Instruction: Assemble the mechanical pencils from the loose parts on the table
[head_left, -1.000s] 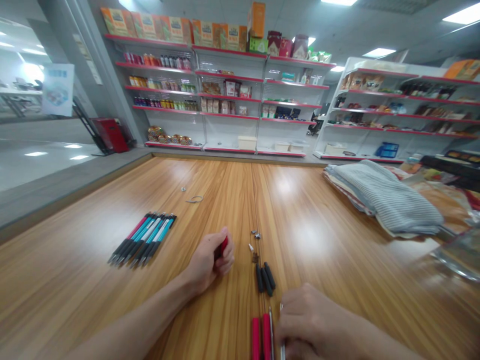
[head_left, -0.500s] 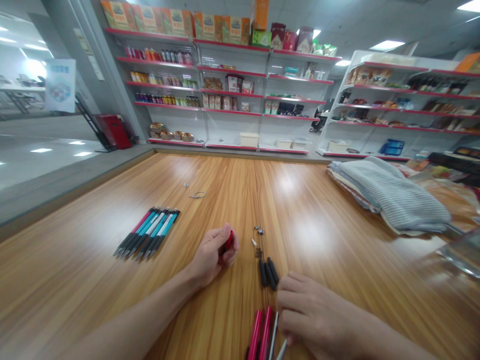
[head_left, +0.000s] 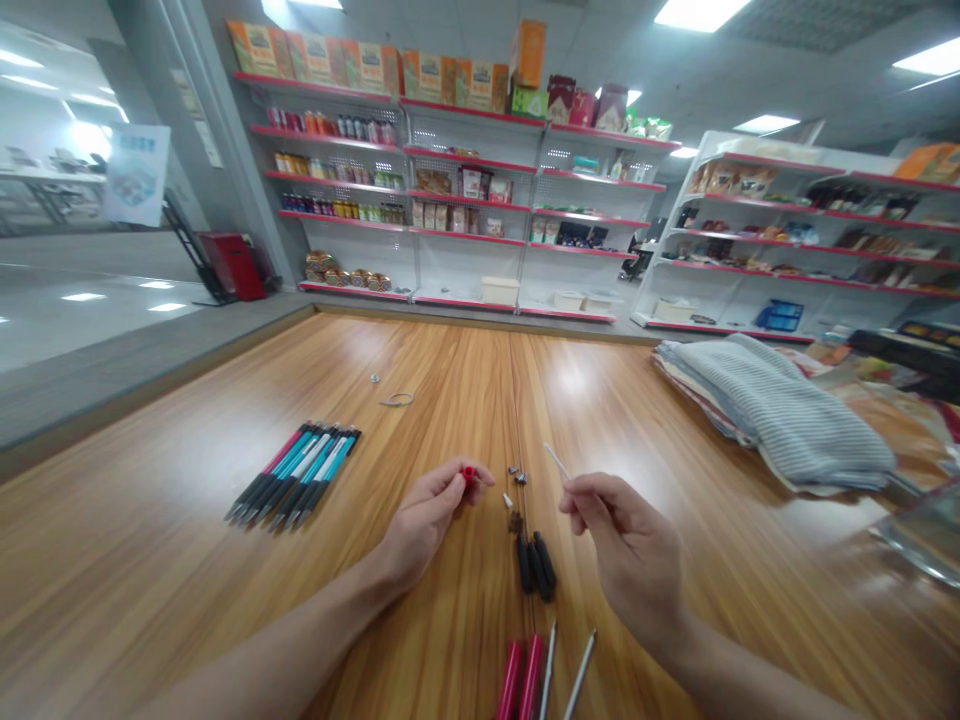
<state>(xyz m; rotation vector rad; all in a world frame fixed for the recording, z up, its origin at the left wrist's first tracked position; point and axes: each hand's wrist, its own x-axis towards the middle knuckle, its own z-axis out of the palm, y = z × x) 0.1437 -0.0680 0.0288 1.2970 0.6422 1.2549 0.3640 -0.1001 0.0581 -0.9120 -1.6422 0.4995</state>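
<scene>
"Fingers, left to right?"

"Left hand [head_left: 424, 525]: thumb and fingers closed about one red barrel [head_left: 469, 475]. Right hand [head_left: 634, 545]: thumb and forefinger pinching one slim refill [head_left: 555, 460]."

"Items complete?"

"Far left, one row of pens [head_left: 292, 480], side by side, tips toward the near side; they look whole. Farther back, one small metal piece [head_left: 375, 379], then one wire loop [head_left: 397, 400]; use uncertain."

"Items apart?"

"Between the hands: metal fittings [head_left: 520, 478], one white tip [head_left: 508, 500], brown bits [head_left: 515, 521] too small to identify, three black grips [head_left: 534, 565]. Nearest: two red tubes [head_left: 530, 680], then two loose refills [head_left: 580, 675]. Counting pieces in hand, an estimated three pens' worth is unjoined."

"Barrel and refill, against the fingers?"

"Barrel: within the left grip, one open-looking end showing between thumb and forefinger. Refill: gripped near its lower end, free length slanting up and leftward beyond the right fingertips, apart from the barrel and outside it; by that, the fitting of this pair is judged undone."
</scene>
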